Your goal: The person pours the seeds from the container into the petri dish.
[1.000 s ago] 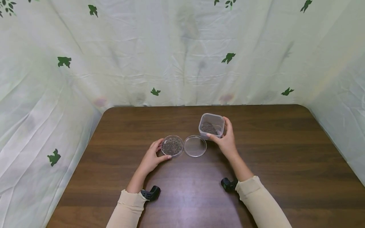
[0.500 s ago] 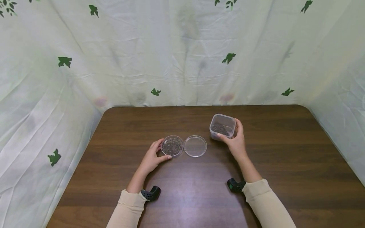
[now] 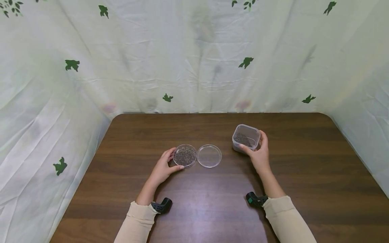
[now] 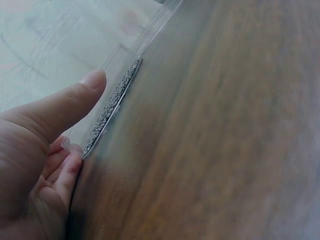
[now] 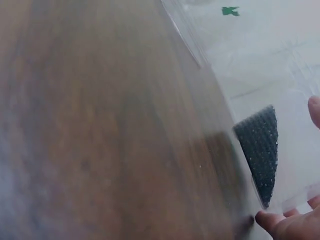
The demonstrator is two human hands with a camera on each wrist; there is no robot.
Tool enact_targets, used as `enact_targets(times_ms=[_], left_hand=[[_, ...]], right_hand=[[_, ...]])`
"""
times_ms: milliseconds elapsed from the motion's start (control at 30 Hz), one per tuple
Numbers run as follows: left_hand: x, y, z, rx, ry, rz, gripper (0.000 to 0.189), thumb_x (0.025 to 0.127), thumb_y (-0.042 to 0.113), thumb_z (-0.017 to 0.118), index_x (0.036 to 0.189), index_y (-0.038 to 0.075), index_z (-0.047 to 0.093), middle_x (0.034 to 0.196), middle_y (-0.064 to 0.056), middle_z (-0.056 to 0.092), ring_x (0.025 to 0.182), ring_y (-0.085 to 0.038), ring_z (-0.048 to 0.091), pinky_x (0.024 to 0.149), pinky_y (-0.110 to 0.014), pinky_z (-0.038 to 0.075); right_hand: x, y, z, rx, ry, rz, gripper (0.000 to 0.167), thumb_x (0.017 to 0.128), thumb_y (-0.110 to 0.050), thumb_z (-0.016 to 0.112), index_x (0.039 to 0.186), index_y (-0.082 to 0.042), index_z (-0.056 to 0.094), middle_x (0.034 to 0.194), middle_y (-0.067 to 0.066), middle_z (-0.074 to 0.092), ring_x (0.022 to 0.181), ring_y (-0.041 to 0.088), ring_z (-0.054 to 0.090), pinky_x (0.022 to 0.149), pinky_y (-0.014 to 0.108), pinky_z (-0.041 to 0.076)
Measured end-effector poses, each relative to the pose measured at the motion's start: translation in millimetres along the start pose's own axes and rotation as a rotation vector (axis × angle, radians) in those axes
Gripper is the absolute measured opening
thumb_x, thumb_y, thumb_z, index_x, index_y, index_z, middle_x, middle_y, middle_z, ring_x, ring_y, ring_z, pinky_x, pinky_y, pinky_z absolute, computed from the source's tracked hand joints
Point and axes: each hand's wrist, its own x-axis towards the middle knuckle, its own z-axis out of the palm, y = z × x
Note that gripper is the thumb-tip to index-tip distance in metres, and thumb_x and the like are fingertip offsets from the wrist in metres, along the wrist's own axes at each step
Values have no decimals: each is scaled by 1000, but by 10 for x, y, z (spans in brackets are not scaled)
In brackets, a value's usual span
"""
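Observation:
A clear round petri dish point(image 3: 195, 163) holds a layer of dark grey granules point(image 3: 185, 155). My left hand point(image 3: 161, 170) grips it from the left, thumb at the near side and fingers round the far side. The left wrist view shows the granules point(image 4: 112, 107) edge-on, low in the dish. Just to the right lies a second shallow clear round piece, like the dish's lid point(image 3: 209, 156), with nothing in it. Farther right my right hand point(image 3: 259, 158) holds a clear squarish plastic tub point(image 3: 254, 135) by its right side. Dark granules point(image 5: 261, 155) lie heaped toward one side inside the tub.
All of this is on or over a brown wood-grain table point(image 3: 200, 209). Pale cloth point(image 3: 182, 50) with green leaf shapes hangs behind the back edge and along both sides. Each wrist carries a black camera mount point(image 3: 162, 205).
My right hand has moved the tub to the right, away from the lid, and slightly nearer. The left hand and the petri dish have stayed in place.

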Motion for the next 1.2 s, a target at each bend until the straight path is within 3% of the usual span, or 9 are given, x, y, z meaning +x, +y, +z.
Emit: enact_targets(times_ms=[267,533,767,867,1000,1200], left_hand=[[3,17,6,7,-7,-13,83,67,21,79,134,-1,36,130,-21,37,116,-32,42,98,-38,36],[10,11,5,10,-5,-4,83,67,21,79,134,-1,36,130,-21,38,116,-31,42,98,-37,35],[4,1,-2,4,-5,-6,83,67,21,79,134,-1,36,130,-21,38,116,-32,42,98,-38,35],[2,-3,-3,4,-6,-8,83,67,21,79,134,-1,35,130,-20,37,116,-32,42,98,-38,35],[4,-4,1,6,-1,-8,83,67,20,80,134,-1,36,129,-20,38,116,-32,42,98,-38,36],[1,19,7,-17,4,14,80,68,16,79,132,-4,37,128,-22,38,115,-33,43,98,-38,36]], right_hand=[[-19,46,-46,31,25,-1,92,69,-14,78,140,-9,20,134,13,33,121,28,33,100,40,32],[-31,35,-42,129,37,49,90,71,1,73,140,-5,15,136,14,32,124,28,32,103,41,27],[-32,-10,-27,146,23,97,91,73,4,70,140,-3,8,140,16,24,125,29,28,103,43,26],[-49,-109,-14,151,19,109,96,74,3,70,141,-5,3,144,17,15,130,26,21,106,40,21],[-77,-215,4,172,37,83,99,73,5,69,142,-7,0,147,18,1,134,21,7,108,35,12],[-90,-287,11,164,108,-35,91,73,7,68,140,-1,7,145,16,6,134,26,6,109,31,6]])
